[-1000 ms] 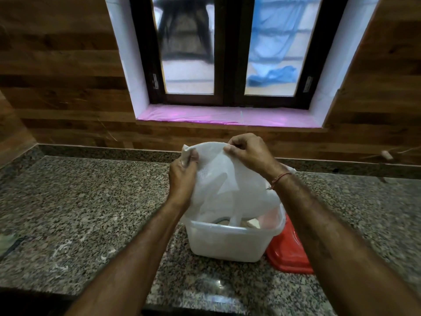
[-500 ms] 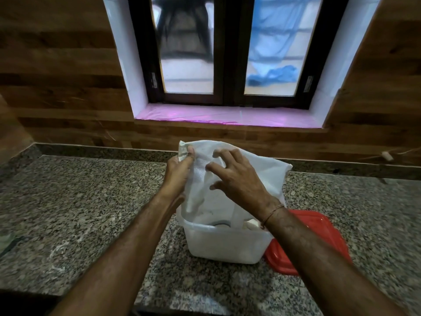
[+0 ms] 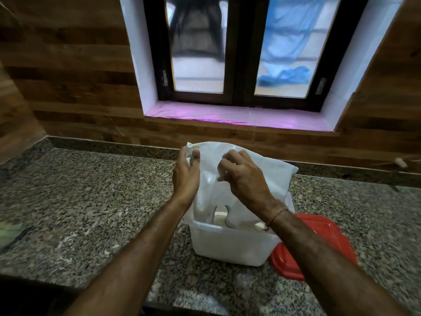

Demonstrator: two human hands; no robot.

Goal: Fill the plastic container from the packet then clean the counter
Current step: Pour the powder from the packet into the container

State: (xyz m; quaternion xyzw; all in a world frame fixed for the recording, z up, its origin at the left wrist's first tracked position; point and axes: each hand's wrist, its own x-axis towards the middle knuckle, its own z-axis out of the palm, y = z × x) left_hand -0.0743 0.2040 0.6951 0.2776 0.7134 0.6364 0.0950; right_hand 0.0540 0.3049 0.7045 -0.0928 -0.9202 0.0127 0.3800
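I'm in the filling step: the packet [image 3: 268, 169] hangs mouth-down in the container [image 3: 230, 245], which sits near the counter's [image 3: 91, 201] front edge, lid [image 3: 319, 233] just beside it on the right. My left hand [image 3: 185, 176] pinches the packet's top corner; my right hand [image 3: 243, 179] pinches its face with curled fingers. White contents show inside (level unclear). Next, I judge: shake out the rest, lift clear.

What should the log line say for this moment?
filling | left hand grips packet corner | right hand pinches packet | container below, open | red lid beside it
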